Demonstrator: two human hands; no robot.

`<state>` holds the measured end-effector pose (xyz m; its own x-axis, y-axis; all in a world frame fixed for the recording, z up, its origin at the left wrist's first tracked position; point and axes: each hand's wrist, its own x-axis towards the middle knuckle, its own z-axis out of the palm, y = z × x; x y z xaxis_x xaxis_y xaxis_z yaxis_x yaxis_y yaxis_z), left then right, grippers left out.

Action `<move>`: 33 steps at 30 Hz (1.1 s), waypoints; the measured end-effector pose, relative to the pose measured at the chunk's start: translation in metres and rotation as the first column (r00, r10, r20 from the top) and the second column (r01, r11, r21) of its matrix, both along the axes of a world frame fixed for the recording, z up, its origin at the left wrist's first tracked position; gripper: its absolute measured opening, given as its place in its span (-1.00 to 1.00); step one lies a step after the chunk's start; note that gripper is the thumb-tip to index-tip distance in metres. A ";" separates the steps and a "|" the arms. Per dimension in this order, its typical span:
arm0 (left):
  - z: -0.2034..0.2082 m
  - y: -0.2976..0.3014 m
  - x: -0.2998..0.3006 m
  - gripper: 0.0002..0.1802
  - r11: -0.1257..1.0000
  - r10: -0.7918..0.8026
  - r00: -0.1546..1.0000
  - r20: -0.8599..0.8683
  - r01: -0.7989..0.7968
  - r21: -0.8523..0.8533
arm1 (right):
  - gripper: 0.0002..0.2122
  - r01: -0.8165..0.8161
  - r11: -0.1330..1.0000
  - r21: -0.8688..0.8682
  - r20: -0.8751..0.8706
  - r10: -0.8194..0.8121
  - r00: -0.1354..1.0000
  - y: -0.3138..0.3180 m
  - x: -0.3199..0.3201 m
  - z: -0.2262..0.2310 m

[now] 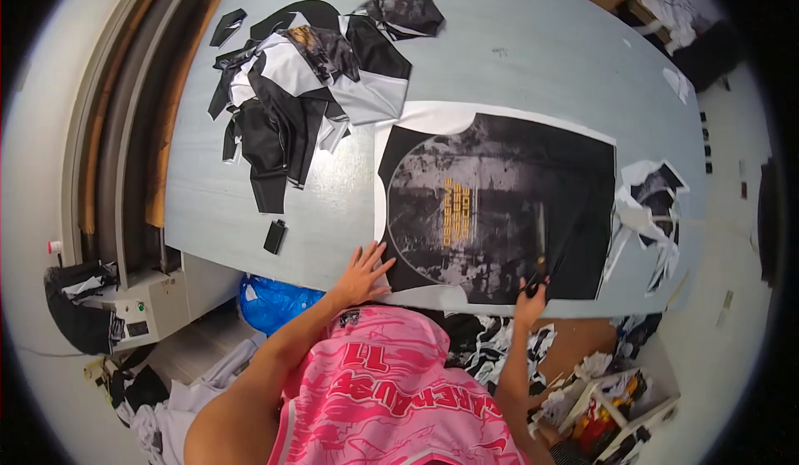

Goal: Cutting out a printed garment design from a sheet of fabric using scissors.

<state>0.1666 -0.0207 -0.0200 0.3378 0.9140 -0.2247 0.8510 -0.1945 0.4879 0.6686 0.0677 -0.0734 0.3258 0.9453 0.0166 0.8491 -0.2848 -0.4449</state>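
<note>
A black and grey printed fabric panel (508,174) with yellow lettering lies flat on the table, with white margin along its edges. My left hand (362,274) rests with fingers spread at the panel's lower left corner, partly on the white margin. At the near edge, right of the middle, my right hand (531,300) grips a pair of scissors (541,261) by the dark handles. Their blades point away from me over the dark fabric. Whether the blades are apart is too small to tell.
A pile of cut black, white and grey fabric pieces (308,74) lies at the far left of the grey table (466,57). Scraps (653,215) sit at the right edge. A small black object (275,237) is near the left front; a blue plastic bag (275,300) is below. Fabric rolls (137,107) stand left.
</note>
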 end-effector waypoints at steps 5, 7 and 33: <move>0.001 -0.076 -0.041 -0.07 0.945 -0.324 0.946 -0.013 0.323 -0.042 | -0.54 0.098 0.994 0.052 0.133 -0.104 0.986 -0.051 0.015 0.038; -0.003 -0.085 -0.048 -0.08 0.939 -0.342 0.940 -0.004 0.342 -0.019 | -0.54 0.228 0.973 -0.030 0.080 -0.225 0.971 -0.082 0.004 0.052; -0.048 -0.135 -0.093 -0.01 0.900 -0.419 0.905 -0.072 0.424 0.099 | -0.63 -0.558 0.567 -0.607 -0.760 -0.209 0.615 -0.331 -0.209 0.051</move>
